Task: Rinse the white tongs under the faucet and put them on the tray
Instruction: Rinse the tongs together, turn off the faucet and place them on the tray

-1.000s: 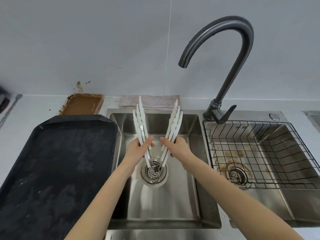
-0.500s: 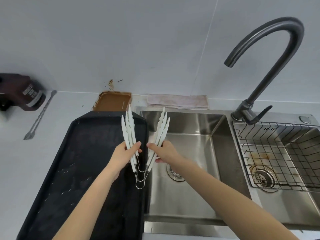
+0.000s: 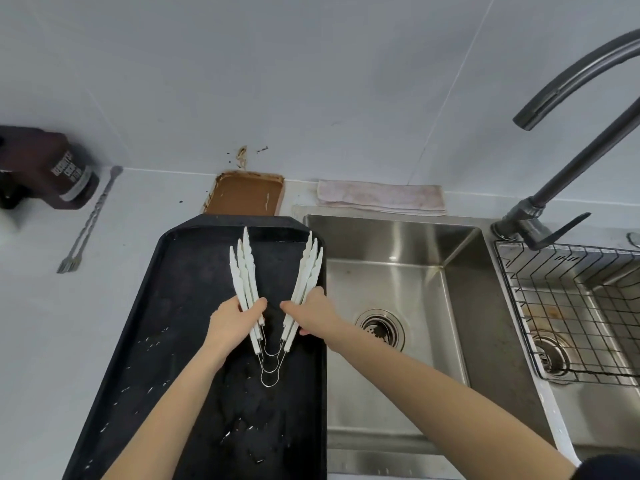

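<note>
— Looking at the middle of the frame, what is seen over the black tray (image 3: pixel 173 323)?

— A bundle of white tongs (image 3: pixel 277 289) is held above the tray's right half, spread in a V. The pointed tips are aimed at the upper part of the frame; the wire loops that join the arms hang at the lower end, over the dark surface. Whether the loops are touching the tray cannot be told.

— How are the tongs gripped?

— The left arms of the V are clasped by the left hand (image 3: pixel 232 320), thumb curled across them. The right arms are clasped by the right hand (image 3: pixel 311 315), with its fingers (image 3: pixel 317 292) wrapped over the white plastic. Both sets of fingers are clamped on the tongs.

— And what is found around them?

— The tray is laid on the pale counter (image 3: pixel 52 341), just left of a steel sink (image 3: pixel 398 289). A dark faucet (image 3: pixel 571 98) is arched at the upper right, its spout well apart from the tongs. A wire basket (image 3: pixel 571 306) is set in the basin at the right edge. A folded cloth (image 3: pixel 381 197) is laid behind the sink, a brown dish (image 3: pixel 246 195) behind the tray. At the far left a dark bottle (image 3: pixel 45 168) and a long metal fork (image 3: pixel 90 220) are seen.
</note>
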The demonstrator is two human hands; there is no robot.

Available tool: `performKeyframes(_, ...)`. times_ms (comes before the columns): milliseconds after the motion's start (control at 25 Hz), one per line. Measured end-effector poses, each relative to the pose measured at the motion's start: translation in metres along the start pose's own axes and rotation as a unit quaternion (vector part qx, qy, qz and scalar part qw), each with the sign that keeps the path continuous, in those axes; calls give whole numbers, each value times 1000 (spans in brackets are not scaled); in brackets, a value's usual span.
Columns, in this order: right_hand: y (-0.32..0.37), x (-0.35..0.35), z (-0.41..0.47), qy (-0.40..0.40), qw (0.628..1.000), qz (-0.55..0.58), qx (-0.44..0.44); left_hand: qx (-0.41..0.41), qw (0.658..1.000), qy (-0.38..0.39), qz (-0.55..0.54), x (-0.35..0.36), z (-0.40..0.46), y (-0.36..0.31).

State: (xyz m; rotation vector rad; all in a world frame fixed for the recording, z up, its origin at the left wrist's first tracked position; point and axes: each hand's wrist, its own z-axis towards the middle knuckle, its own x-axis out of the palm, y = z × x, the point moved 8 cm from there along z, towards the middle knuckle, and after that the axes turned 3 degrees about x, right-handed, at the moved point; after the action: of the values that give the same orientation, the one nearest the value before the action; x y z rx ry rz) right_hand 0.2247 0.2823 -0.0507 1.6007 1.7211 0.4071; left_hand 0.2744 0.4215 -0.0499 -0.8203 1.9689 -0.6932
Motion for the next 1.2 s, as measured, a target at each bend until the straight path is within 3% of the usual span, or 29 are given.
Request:
performKeyframes(200, 5, -1, 5, -37, 995, -97, -8, 7, 985, -47, 164, -5, 3, 3)
performKeyframes(520, 13, -1, 4, -51, 960, -267, -58, 17, 957, -91, 274, -14, 1, -1)
performKeyframes(720, 24, -12, 3, -78, 954, -264, -117, 40, 958, -98, 267, -15, 0, -5)
performKeyframes(1040, 27, -19, 3, -91, 958, -237, -134, 50, 962, -95, 252, -16, 0, -8)
performKeyframes(1200, 35, -37, -5, -113, 954, -232, -154, 73, 939, -133, 309, -27, -6, -27)
